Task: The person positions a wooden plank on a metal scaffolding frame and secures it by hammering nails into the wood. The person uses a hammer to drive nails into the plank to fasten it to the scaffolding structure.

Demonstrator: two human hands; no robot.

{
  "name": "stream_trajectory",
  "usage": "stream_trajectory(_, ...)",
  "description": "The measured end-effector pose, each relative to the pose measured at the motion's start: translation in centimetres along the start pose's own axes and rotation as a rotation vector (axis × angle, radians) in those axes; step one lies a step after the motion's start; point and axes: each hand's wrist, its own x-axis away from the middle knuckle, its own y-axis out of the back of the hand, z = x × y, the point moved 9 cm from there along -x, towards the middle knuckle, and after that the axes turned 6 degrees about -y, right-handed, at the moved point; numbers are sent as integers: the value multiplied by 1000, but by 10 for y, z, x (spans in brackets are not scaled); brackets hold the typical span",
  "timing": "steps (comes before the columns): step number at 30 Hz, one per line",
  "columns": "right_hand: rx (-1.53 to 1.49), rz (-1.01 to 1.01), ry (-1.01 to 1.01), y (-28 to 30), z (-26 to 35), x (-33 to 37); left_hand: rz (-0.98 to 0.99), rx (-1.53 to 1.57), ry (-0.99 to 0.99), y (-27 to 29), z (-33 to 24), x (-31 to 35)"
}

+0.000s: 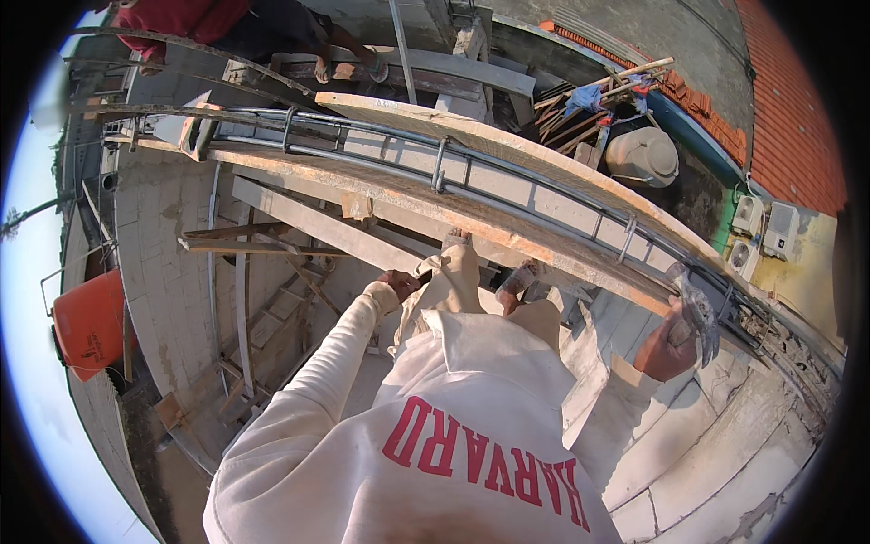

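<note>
My left hand (399,284) is closed beside my raised thigh, near a small dark shape; what lies in its fingers is hidden. Out to the right, my right hand (669,346) is closed around what looks like a grey, stained hammer (698,315), its handle mostly hidden by the hand. That hand is by the right end of a long wooden formwork board (507,238). Steel reinforcing bars (362,124) tied with stirrups run along the trough between this board and a second formwork board (535,150). On the left part of the boards lies a handsaw (195,136).
My bare feet are on narrow supports high over a drop. Timber props (243,308) stand below left, near an orange tank (93,326). A person in a red top (181,16) is at the far left. A grey drum (642,156) and stacked sticks are beyond the boards.
</note>
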Motion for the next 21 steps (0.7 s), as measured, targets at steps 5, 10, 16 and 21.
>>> stream_trajectory(5,-190,-122,-66,10,11,0,384,518,-54,48,-220,29)
stream_trajectory(10,-113,-151,18,33,39,-8,441,524,-477,75,-458,49)
stream_trajectory(16,-506,-74,-416,46,-1,6,570,640,-678,28,-593,39)
stream_trajectory(21,-716,-129,-594,63,-12,18,642,661,-495,-29,-608,20)
